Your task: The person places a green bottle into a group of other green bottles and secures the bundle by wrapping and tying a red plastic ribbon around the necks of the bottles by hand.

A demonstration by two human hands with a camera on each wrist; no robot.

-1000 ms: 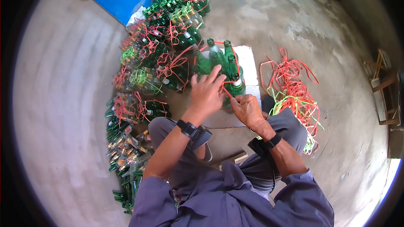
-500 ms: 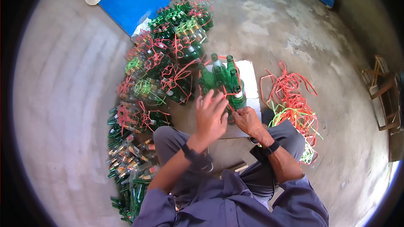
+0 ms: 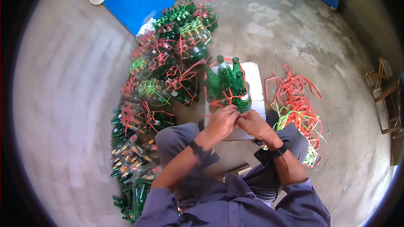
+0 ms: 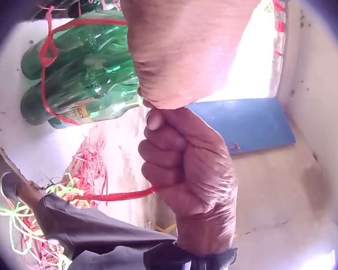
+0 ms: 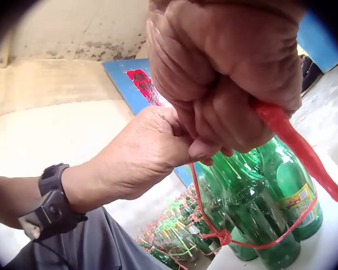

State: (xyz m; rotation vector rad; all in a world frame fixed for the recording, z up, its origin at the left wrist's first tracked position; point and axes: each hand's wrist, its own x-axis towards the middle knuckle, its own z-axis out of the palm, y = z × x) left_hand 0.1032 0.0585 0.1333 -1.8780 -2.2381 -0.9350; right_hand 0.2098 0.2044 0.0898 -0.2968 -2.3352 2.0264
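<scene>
My right hand [image 3: 253, 122] fists the red string [image 5: 296, 143] tied round the green bottles [image 3: 227, 86]. My left hand [image 3: 222, 121] curls beside it; I cannot tell its hold.

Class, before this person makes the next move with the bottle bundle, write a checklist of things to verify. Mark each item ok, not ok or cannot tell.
1. Right hand grips the red string: ok.
2. Left hand holds the string too: cannot tell, fingertips hidden.
3. String loops round the green bottles: ok.
4. Bottles stand upright on the white board: ok.
5. Knot at the hands finished: cannot tell.
6. Spare strings lie close by the right knee: ok.
</scene>
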